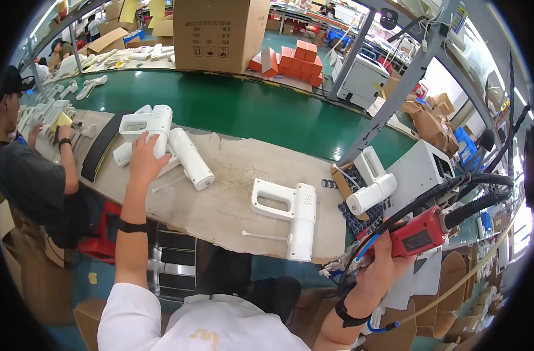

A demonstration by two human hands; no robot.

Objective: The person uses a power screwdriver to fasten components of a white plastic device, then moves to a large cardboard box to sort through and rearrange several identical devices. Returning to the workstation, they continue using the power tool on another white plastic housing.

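My left hand (145, 157) reaches to the pile at the left of the bench, its fingers curled over the lower body of a white gun-shaped device (159, 120) with a loop handle. Beneath and beside it lie more white devices, one (191, 161) angled to the right. In front of me a similar white device (302, 222) lies flat, a thin white rod sticking out to its left. At the right, my right hand (384, 264) grips a red power tool (417, 234) with a black corrugated hose; its metal head and blue tubes hang over the bench edge.
Another white device (372, 190) rests on a cardboard tray beside a pale machine box (419, 175). A metal post (395, 88) rises behind. Beyond the cardboard-covered bench runs a green conveyor belt (232, 102), with a big carton (217, 35) and orange boxes (299, 61). A co-worker (36, 175) sits at left.
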